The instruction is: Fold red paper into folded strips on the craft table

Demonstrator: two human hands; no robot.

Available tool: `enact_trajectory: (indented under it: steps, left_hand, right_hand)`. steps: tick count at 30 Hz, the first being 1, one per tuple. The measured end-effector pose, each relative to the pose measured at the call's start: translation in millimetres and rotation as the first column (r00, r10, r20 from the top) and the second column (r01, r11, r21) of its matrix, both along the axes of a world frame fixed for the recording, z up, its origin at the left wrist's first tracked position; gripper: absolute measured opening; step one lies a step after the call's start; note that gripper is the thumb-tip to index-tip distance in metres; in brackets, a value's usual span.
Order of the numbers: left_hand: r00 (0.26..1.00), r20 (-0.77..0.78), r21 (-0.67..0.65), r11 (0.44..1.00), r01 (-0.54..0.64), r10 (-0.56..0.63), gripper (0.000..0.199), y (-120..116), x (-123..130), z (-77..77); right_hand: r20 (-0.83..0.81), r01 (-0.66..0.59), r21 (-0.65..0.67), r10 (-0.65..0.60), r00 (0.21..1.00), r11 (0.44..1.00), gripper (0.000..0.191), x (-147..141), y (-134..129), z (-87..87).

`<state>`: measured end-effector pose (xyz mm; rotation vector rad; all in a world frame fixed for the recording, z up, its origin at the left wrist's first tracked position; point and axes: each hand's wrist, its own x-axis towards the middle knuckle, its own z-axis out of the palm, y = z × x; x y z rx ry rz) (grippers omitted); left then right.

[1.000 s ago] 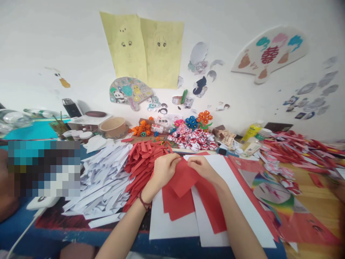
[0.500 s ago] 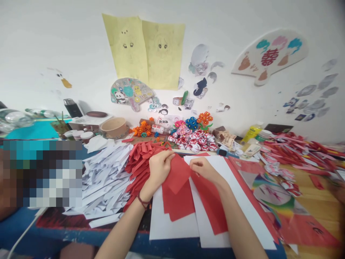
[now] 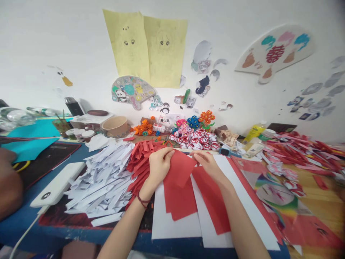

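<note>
A red sheet of paper [image 3: 181, 167] is held up between my two hands above the table. My left hand [image 3: 159, 166] pinches its upper left edge, thumb on top, with a dark red band around the wrist. At the sheet's upper right corner are the closed fingertips of my right hand [image 3: 207, 165]. Beneath lie more red sheets [image 3: 183, 208], resting on white paper [image 3: 164, 228]. A separate red strip [image 3: 214, 205] lies slanted under my right wrist on another white sheet. Folded red strips [image 3: 138, 158] are heaped just left of my left hand.
Folded white strips [image 3: 102, 183] form a big pile at left, beside a white power bank [image 3: 58, 184] with a cable. Another person's arm [image 3: 10, 187] is at the left edge. Paper flowers [image 3: 196, 138] and a round box [image 3: 115, 126] line the wall. Red strips [image 3: 304, 153] lie at right.
The red sheet has turned between my hands: its low-hanging point has risen, and its right corner now sits higher near my right fingers. The view has shifted slightly.
</note>
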<state>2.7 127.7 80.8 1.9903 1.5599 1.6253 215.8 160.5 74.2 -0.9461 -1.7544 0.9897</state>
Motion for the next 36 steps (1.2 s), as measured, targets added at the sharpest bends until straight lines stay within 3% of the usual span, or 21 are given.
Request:
enact_trajectory:
  steps: [4, 11, 19, 24, 27, 29, 31, 34, 36]
  left_hand:
    - [0.993, -0.091, -0.054, 0.996, 0.072, -0.077, 0.016, -1, 5, -3.2]
    - [0.983, -0.154, -0.062, 0.994, 0.089, -0.097, 0.016, -1, 7, -6.1]
    - [0.983, -0.178, -0.001, 0.999, 0.042, -0.042, 0.017, -3, 9, -10.2]
    - [1.0, -0.019, 0.053, 0.999, -0.007, 0.009, 0.015, -1, 3, -5.3]
    - [0.981, 0.16, 0.079, 0.99, -0.12, 0.106, 0.017, 1, -3, 0.3]
    - [0.96, 0.224, 0.067, 0.98, -0.187, 0.168, 0.021, 0, -6, 3.3]
    - [0.957, 0.226, 0.037, 0.98, -0.194, 0.181, 0.024, 0, -5, 3.9]
    - [0.961, 0.236, -0.007, 0.989, -0.149, 0.146, 0.026, -1, 0, 0.2]
    - [0.957, 0.264, -0.025, 0.992, -0.121, 0.124, 0.026, -1, 4, -3.0]
  right_hand:
    - [0.076, -0.124, -0.006, 0.125, 0.989, 0.992, 0.023, -7, -7, 1.5]
    - [0.107, -0.174, 0.005, 0.173, 0.979, 0.985, 0.017, -10, -5, -7.7]
    - [0.295, -0.111, 0.113, 0.074, 0.953, 0.987, 0.013, -15, -6, -11.3]
    - [0.348, -0.065, 0.139, 0.013, 0.937, 0.988, 0.017, -9, -2, -16.1]
    - [0.38, 0.023, 0.167, -0.085, 0.921, 0.986, 0.022, -2, 4, -21.0]
    - [0.339, 0.072, 0.13, -0.112, 0.934, 0.989, 0.02, 1, 7, -20.1]
    - [0.21, 0.04, 0.042, -0.048, 0.976, 0.998, 0.019, 2, 5, -14.5]
    - [-0.03, -0.166, -0.069, 0.164, 0.986, 0.984, 0.032, -2, -3, -2.5]
    - [-0.128, -0.25, -0.11, 0.236, 0.963, 0.962, 0.031, -6, -9, 2.2]
